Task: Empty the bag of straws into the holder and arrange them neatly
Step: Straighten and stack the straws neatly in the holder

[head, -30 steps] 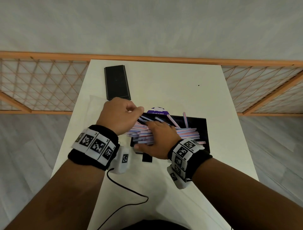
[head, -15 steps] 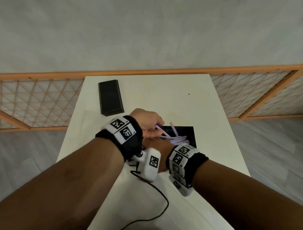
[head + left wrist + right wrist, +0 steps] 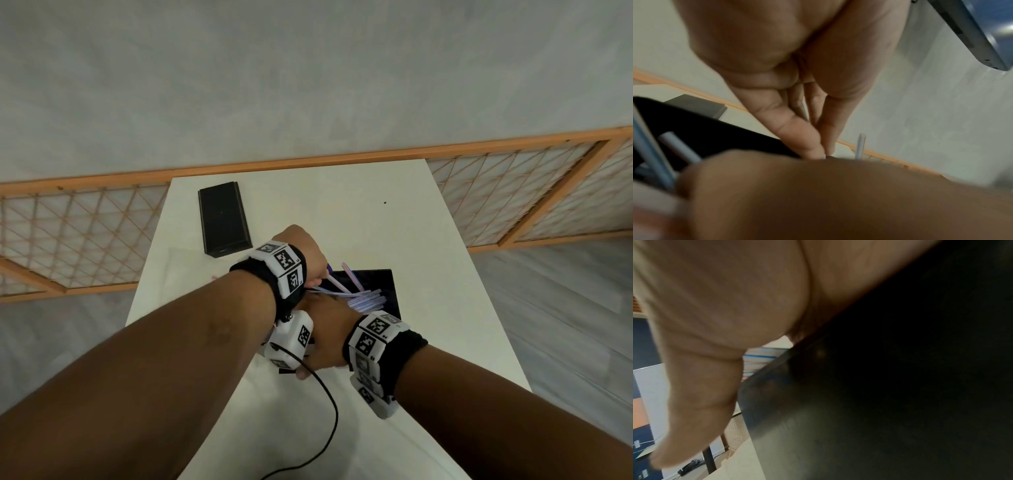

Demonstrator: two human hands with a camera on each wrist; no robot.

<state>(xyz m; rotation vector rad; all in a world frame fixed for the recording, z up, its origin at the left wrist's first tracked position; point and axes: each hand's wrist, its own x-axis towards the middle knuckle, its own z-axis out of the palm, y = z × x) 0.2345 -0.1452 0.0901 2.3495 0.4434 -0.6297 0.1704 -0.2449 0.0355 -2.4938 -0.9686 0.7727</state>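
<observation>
Table (image 3: pixel 359 212), white. Your landmark is the black holder (image 3: pixel 380 281), lying open near the middle of it, long axis left to right across you. A second black tray (image 3: pixel 222 219) sits beyond the holder, to its far left.

The straws (image 3: pixel 366 300) lie mostly inside the holder, stacked roughly along its length; a few stick up and slant toward its far edge, off the common line.

Your right hand (image 3: pixel 329 339) rests on the holder's near left corner, fingers hidden (grip: cannot tell). Your left hand (image 3: pixel 305 250), crossed over it, pinches the strays' left ends. Left is nearer the strays, likely the hand to lay them parallel.
</observation>
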